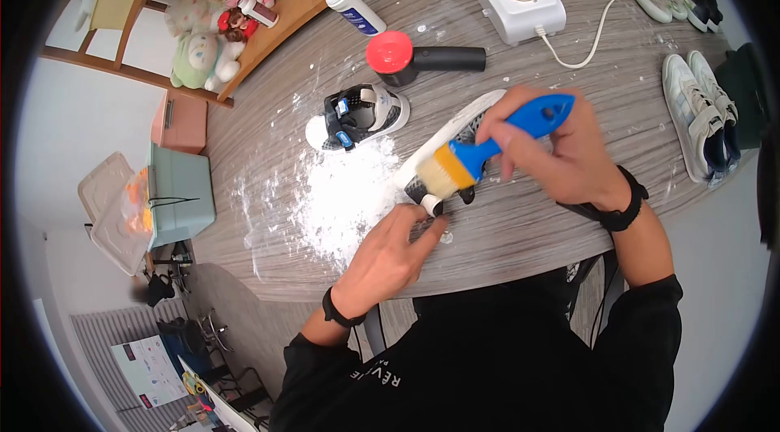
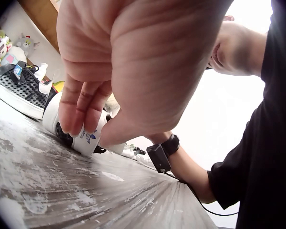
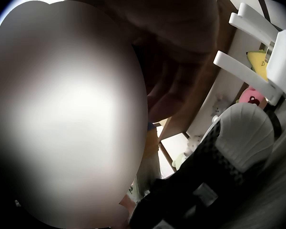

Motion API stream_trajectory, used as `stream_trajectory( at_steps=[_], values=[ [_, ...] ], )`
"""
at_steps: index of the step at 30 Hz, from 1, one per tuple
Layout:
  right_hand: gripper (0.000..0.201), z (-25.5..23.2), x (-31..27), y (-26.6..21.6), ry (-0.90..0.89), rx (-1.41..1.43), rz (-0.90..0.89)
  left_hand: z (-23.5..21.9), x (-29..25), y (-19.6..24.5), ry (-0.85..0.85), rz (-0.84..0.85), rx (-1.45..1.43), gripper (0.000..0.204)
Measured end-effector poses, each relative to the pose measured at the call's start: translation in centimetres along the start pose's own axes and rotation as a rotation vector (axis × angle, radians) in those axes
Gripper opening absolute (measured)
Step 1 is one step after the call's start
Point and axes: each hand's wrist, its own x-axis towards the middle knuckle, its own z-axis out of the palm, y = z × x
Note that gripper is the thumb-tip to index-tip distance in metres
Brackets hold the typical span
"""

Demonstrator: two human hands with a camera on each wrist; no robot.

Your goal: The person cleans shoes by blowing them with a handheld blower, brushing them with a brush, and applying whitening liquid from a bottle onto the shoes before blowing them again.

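From here I see the right hand (image 1: pixel 561 152) curled round the blue handle of a flat brush (image 1: pixel 520 121) with a yellow band and pale bristles, which rest against a black-and-white mesh shoe (image 1: pixel 444 141). The left hand (image 1: pixel 388 252), fingers bent, pinches that shoe's white end by its blue logo. The shoe sits on the grey wood-grain surface (image 1: pixel 520 257), just beside scattered white powder (image 1: pixel 341 200); a matching strapped shoe (image 1: pixel 396 111) stands near the powder's far edge.
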Motion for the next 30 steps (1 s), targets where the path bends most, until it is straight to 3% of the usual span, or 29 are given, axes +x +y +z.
stream_trajectory(
  at_steps=[1,3,5,8,10,11,14,17,19,21,23,30],
  values=[
    [0.013,-0.3,0.1,0.1,0.003,-0.001,0.001,-0.1,0.0,0.0,-0.017,0.001,0.012,0.043],
    [0.015,-1.3,0.4,0.2,0.226,0.109,-0.003,-0.1,0.2,-0.1,0.001,0.013,0.028,0.047],
    [0.016,-2.1,0.5,0.3,0.234,0.152,-0.029,-0.1,0.6,-0.2,0.023,0.031,0.043,0.051],
    [0.018,-2.2,0.5,0.4,0.135,0.193,0.071,-0.3,1.1,-0.3,0.026,0.042,0.122,0.052],
    [0.019,-2.1,0.6,0.9,0.248,0.068,0.006,-0.6,1.6,-0.4,0.013,0.053,0.206,0.046],
    [0.019,-2.4,0.8,0.9,0.245,0.068,0.005,-0.6,1.7,-0.6,0.015,0.051,0.206,0.046],
    [0.019,-3.2,1.2,0.9,0.466,0.114,-0.143,-0.7,2.3,-1.3,0.066,0.097,0.282,0.04],
    [0.021,-3.6,0.9,0.6,0.437,0.197,-0.163,-1.5,2.5,-1.9,0.145,0.05,0.127,0.031],
    [0.021,-3.5,0.5,0.2,0.395,0.282,-0.154,-1.6,2.0,-1.8,0.248,-0.281,-0.354,0.023],
    [0.022,-3.0,0.4,-0.2,0.352,0.367,-0.144,-1.5,1.5,-1.9,0.271,-0.31,-0.422,0.019],
    [0.023,-2.1,0.2,-0.6,0.357,0.343,-0.132,0.0,0.8,-1.7,0.413,-0.495,-0.864,0.02],
    [0.01,-0.8,-1.2,-1.2,0.099,0.324,-0.191,0.6,1.0,-0.8,0.532,-0.437,-1.134,0.02]
  ],
)
